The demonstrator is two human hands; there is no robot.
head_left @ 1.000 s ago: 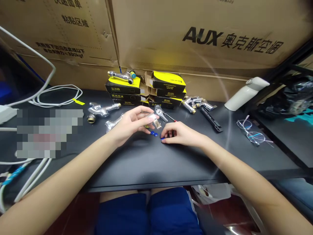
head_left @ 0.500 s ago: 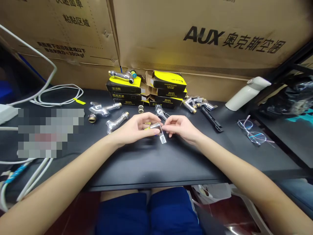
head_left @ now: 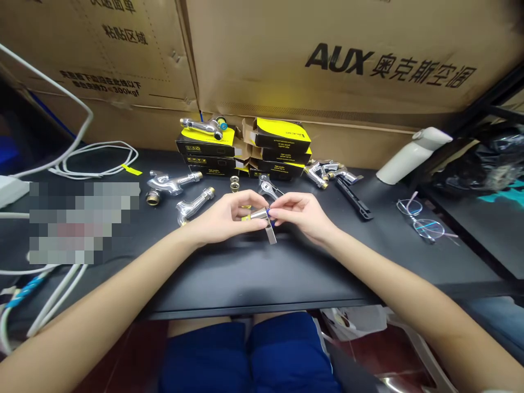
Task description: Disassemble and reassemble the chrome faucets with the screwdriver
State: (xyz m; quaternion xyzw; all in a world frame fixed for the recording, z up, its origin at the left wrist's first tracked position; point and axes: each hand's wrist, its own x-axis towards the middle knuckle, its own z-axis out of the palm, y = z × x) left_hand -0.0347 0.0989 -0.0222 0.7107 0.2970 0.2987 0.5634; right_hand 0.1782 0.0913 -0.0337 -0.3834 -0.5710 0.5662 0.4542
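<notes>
Just above the table, my left hand point(head_left: 235, 217) grips a chrome tap handle point(head_left: 271, 234) between thumb and fingers; its flat lever points down toward me. A yellow part shows at its left end, partly hidden by my fingers. My right hand point(head_left: 297, 214) is closed in a pinch at the right end of the handle. A small blue piece point(head_left: 269, 214) shows at those fingertips, mostly covered. Beyond my hands lies a metal wrench point(head_left: 267, 186), and brass rings point(head_left: 234, 184) stand near it. Left of them rests a chrome tap body point(head_left: 195, 206).
Black and yellow boxes point(head_left: 282, 136) are stacked at the back, with a chrome tap point(head_left: 203, 127) on top. More tap parts point(head_left: 174, 184) lie left, others point(head_left: 327, 172) right. A black tool point(head_left: 354, 199), glasses point(head_left: 428, 228), a white bottle point(head_left: 413, 155) and white cables point(head_left: 98, 158) lie around.
The handle has turned slightly in my left hand, and its lever sits a little lower. My right fingertips have come up against its end, where blue now shows more.
</notes>
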